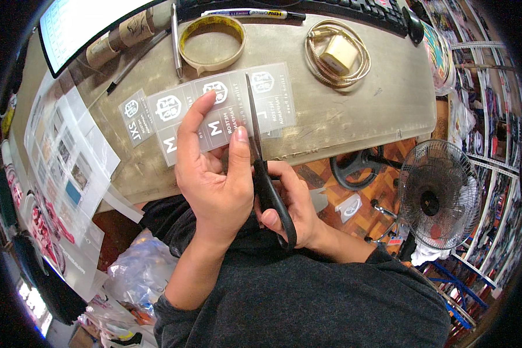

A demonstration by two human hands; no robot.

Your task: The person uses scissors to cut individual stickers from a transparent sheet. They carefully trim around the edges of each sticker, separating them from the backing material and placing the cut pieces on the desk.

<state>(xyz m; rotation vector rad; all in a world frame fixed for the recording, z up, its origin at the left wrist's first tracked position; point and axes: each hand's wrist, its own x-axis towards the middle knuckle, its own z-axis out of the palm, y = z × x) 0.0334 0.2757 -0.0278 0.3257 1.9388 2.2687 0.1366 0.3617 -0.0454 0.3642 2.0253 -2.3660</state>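
Note:
My left hand (214,188) pinches a clear label sheet (177,124) with white mirrored printing between thumb and fingers, its index finger stretched over the upper part. In my right hand (300,211) are black-handled scissors (275,203), the fingers wrapped about the handles. Their blades point away from me, along the sheet's right side close to my left thumb. To the right of the blades lies another clear printed section (275,101); whether it is joined to the sheet I cannot tell. A smaller clear label (134,124) rests on the table left of the sheet.
On the table (359,116) are a tape roll (211,61), a silver pen (176,46), a marker (249,14), a charger with coiled cable (339,55) and a keyboard (377,14). Printed plastic sheets (69,151) hang at the left edge. A fan (438,194) stands right.

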